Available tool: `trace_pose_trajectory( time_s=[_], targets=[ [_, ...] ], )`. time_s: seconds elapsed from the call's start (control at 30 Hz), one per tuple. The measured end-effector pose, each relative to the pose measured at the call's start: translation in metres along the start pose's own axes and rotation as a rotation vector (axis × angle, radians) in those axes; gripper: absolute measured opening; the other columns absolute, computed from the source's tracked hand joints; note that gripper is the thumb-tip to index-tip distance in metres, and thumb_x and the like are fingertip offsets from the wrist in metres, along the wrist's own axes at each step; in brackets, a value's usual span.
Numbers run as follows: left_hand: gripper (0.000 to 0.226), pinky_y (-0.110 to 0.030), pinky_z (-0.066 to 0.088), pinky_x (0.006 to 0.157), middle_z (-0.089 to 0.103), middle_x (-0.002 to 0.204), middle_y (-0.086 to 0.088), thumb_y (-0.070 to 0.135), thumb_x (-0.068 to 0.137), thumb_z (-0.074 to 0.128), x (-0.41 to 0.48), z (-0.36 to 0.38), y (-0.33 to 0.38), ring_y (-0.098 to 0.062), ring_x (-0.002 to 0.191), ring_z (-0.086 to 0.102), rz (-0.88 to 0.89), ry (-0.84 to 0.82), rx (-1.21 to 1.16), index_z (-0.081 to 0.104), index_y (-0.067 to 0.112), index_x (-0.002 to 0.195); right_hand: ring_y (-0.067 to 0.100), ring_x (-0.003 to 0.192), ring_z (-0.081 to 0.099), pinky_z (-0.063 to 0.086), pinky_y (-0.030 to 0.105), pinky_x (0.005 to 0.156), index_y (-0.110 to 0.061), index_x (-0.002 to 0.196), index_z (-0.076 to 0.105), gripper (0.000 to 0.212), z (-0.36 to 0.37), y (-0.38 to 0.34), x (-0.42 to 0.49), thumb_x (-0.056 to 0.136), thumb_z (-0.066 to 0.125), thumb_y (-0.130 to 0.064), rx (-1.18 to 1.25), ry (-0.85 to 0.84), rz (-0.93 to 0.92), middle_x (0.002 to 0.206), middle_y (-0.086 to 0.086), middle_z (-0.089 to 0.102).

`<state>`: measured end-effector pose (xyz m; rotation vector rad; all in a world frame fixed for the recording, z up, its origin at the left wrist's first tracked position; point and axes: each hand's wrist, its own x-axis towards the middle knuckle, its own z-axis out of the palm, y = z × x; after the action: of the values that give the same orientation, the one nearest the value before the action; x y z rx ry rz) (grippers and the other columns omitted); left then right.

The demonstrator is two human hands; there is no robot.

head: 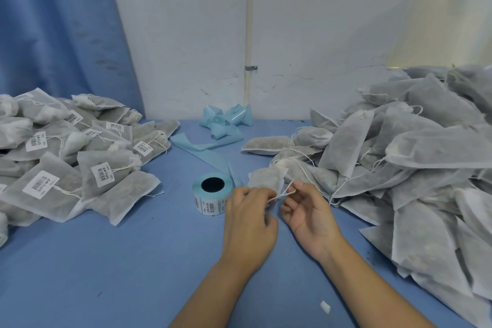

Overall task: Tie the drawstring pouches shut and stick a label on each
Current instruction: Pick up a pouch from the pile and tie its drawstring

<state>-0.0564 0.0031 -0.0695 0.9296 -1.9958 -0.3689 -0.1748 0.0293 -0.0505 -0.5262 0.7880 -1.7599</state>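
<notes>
Near the middle of the blue table (106,261), both hands work on one small grey pouch (266,180) that lies just right of a roll of labels (211,192). The left hand (249,224) has its fingers (239,196) closed on the pouch's near end and its white drawstring (282,194). The right hand (308,217) pinches the other end of the drawstring between thumb and forefinger, its other fingers curled loosely. On the left lies a heap of tied, labelled pouches (66,152). On the right a bigger pile of unlabelled pouches (412,157) rises toward the white wall (306,34). Behind the roll, a light blue backing strip (202,153) trails back to a crumpled bunch by the wall. A blue curtain (53,21) hangs at the far left.
</notes>
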Motion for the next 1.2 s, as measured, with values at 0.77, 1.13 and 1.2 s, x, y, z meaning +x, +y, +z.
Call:
trace_pose_trajectory(
  time_s=[0.77,1.13,1.2],
  targets=[
    [0.045,0.0,0.037,0.073,0.057,0.098,0.037,0.014,0.087,0.045,0.008,-0.022,0.019,0.011,0.089,0.056,-0.162,0.366,-0.492,0.047,0.057,0.096,0.008,0.077,0.062,0.047,0.023,0.077,-0.016,0.076,0.063,0.012,0.003,0.008,-0.003,0.067,0.069,-0.012,-0.181,0.068,-0.111,0.089,-0.002,0.064],
    [0.04,-0.026,0.048,0.088,0.064,0.108,0.011,0.009,0.082,0.041,0.016,-0.03,0.004,-0.01,0.102,0.06,-0.248,0.385,-0.74,0.056,0.024,0.116,0.011,0.082,0.069,0.056,0.029,0.066,-0.017,0.073,0.067,0.013,0.022,0.017,-0.002,0.082,0.07,-0.008,-0.182,0.098,-0.018,0.085,0.001,0.072],
    [0.055,-0.029,0.045,0.1,0.054,0.129,0.008,0.006,0.076,0.044,0.015,-0.033,0.006,-0.01,0.119,0.053,-0.235,0.359,-0.799,0.044,0.027,0.127,0.009,0.08,0.069,0.056,0.027,0.064,-0.016,0.077,0.065,0.011,0.028,0.019,-0.002,0.083,0.07,-0.009,-0.17,0.114,-0.022,0.084,0.0,0.072]
  ],
)
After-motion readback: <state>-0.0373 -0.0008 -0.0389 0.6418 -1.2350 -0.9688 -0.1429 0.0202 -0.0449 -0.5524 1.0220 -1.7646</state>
